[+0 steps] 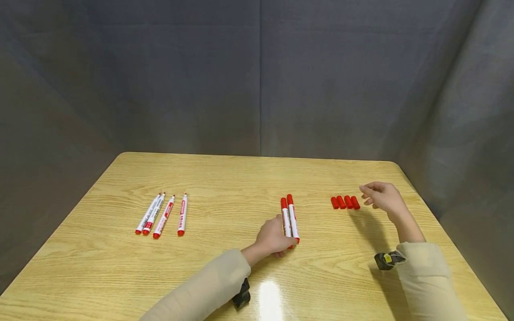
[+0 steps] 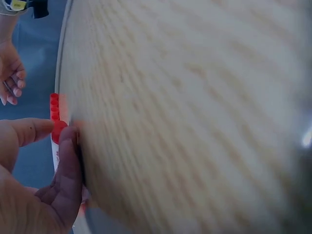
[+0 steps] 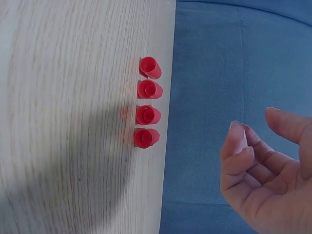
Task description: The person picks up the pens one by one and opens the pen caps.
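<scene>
Two capped red-and-white markers lie side by side at mid-table, a left marker [image 1: 286,218] and a right marker [image 1: 293,216]. My left hand [image 1: 274,237] pinches a marker at its red end, between thumb and finger; this end [image 2: 59,131] shows in the left wrist view. Which of the two it pinches is hard to tell. Over the right side of the table, my right hand [image 1: 383,197] hovers with loosely bent fingers and holds nothing. Just left of it sits a row of several loose red caps [image 1: 345,202], their hollow ends facing the camera in the right wrist view.
Several uncapped red markers [image 1: 163,217] lie on the left of the wooden table [image 1: 225,178], tips pointing away from me. A grey curtain [image 1: 257,80] hangs behind the table's far edge and along both sides.
</scene>
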Motion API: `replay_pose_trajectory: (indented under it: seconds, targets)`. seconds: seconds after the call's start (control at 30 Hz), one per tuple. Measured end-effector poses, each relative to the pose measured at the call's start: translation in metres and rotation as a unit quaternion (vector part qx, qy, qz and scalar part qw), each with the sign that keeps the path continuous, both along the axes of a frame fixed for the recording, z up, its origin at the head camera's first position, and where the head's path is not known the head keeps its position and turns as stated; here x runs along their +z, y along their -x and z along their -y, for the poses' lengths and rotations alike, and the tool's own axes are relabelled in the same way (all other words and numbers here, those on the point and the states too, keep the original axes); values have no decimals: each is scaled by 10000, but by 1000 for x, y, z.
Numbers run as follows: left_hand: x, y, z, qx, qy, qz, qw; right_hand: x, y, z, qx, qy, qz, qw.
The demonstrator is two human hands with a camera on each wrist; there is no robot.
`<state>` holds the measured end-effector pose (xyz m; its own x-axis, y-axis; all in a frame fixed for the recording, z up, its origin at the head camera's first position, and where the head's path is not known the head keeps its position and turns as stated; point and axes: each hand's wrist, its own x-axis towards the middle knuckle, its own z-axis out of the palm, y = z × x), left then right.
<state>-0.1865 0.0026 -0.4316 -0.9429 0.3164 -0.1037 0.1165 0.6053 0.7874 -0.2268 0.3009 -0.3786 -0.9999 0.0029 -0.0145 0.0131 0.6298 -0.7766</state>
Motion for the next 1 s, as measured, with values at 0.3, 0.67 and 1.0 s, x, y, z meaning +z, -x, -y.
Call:
replay_pose_trajectory:
  seconds: [0.3,0.67,1.0]
  targets:
    - [-1,1,-2,-15,-273,187,9995,1,-1,2,42,-34,-24,10000]
    - [-5,2,3,266,-1011,787,9914,1,-3,3,93,-25,-31,9999]
    - [-4,-1,17,422,-1919,1449,9697,-2,-1,13,223,22,-12,9997]
